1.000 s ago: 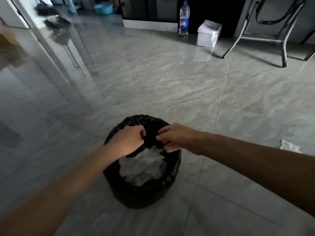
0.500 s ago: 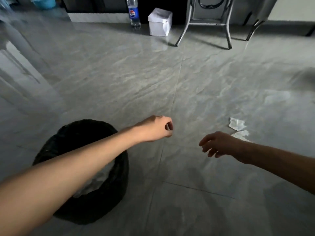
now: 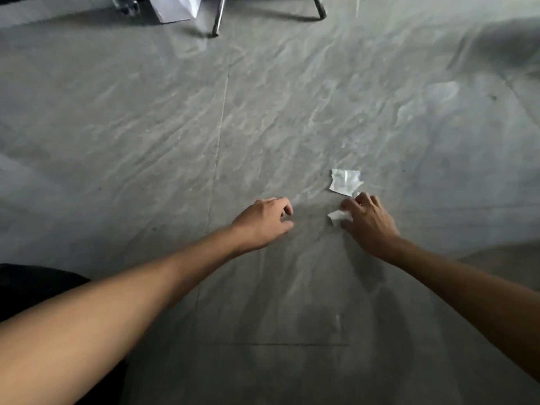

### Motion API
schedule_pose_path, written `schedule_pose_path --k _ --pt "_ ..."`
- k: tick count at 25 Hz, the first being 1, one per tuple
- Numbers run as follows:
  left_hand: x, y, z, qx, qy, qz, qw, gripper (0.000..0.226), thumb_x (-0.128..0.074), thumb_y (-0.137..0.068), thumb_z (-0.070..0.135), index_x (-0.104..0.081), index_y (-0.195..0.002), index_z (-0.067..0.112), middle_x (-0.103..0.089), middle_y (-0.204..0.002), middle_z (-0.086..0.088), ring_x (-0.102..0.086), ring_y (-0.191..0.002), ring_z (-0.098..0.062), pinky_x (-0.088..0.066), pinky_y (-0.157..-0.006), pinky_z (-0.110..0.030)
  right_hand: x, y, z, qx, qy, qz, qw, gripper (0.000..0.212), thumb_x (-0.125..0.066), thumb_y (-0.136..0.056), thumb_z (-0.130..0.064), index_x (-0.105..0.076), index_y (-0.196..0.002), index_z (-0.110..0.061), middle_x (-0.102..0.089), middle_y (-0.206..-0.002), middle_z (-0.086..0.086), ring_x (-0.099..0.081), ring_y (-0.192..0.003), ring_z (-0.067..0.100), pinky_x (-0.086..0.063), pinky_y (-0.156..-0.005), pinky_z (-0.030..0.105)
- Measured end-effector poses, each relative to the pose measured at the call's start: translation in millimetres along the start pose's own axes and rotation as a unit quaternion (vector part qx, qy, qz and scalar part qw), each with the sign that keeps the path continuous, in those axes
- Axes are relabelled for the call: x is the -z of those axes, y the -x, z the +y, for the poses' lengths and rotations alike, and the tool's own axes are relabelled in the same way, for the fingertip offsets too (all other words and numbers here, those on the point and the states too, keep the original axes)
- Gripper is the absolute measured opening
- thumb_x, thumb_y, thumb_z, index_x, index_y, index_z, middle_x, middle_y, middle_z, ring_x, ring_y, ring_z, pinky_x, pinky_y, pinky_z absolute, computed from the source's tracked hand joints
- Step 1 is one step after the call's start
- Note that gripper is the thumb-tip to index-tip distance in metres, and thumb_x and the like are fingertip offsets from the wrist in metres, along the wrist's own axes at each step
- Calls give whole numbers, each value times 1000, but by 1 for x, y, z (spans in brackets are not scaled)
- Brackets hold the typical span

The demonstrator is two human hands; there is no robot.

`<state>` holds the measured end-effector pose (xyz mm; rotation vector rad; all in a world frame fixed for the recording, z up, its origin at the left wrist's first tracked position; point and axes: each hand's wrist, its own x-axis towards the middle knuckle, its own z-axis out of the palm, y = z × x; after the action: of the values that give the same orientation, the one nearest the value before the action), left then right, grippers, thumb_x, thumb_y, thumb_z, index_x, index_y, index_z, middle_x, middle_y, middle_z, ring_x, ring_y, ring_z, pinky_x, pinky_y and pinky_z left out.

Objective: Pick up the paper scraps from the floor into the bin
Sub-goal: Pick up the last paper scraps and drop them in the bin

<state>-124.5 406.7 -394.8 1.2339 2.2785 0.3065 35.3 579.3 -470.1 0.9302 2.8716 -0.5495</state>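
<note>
Now both arms off bin (image 3: 35, 285), swung over to floor (image 3: 263, 127). Right hand (image 3: 368, 222) down on near scrap (image 3: 336, 215), fingers spread, closing round it, not yet pinched. Left hand (image 3: 264, 222) loosely curled, empty. 2nd scrap (image 3: 344, 182) just beyond. New pickup starting; bin behind-left.

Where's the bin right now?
In the head view only a dark sliver of the bin shows at the lower-left edge, behind the left forearm, well away from the paper scraps near the right hand.
</note>
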Motion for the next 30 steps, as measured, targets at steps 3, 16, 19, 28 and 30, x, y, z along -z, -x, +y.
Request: schedule_pose_path --k 3,16,19,28,30 --pt "-23 -47 15 9 12 30 999 27 -59 -86 29 -59 -110 16 -61 -116 -9 -57 -106 -27 -43 -88 -32 -3 2 16 6 -114 23 993 15 -59 -74 -5 -63 -86 -12 -62 -88 12 -61 -84 37 -48 -63 39" --pt "-75 -136 76 -12 -69 82 994 16 -49 -86 15 -61 -94 8 -66 -105 -21 -61 -95 -39 -46 -71 -36 29 28 55 -151 -297 118 935 8 -58 -74 -8 -57 -79 -15 -61 -69 0 -55 -65 22 -41 -53 27" --pt "-60 -102 72 23 28 60 998 8 -59 -82 20 -65 -82 14 -71 -94 -13 -64 -88 -32 -47 -70 -33 25 32 39 -146 -309 87 936 13 -62 -72 -9 -56 -78 -19 -60 -66 -3 -54 -61 17 -35 -46 18" --pt "39 54 25 26 316 66 946 11 -63 -82 11 -73 -87 7 -74 -84 -17 -68 -72 -15 -56 -69 -26 68 47 -108 -27 -397 13 917 3 -72 -72 -19 -71 -73 -17 -70 -59 0 -62 -49 5 -48 -50 22" --pt "64 88 17 23 339 77 937 11 -67 -78 14 -73 -85 8 -74 -84 -14 -67 -73 -13 -57 -72 -27 88 54 -141 -3 -409 -4 912 6 -72 -73 -20 -70 -74 -15 -72 -63 1 -66 -54 9 -52 -52 27"
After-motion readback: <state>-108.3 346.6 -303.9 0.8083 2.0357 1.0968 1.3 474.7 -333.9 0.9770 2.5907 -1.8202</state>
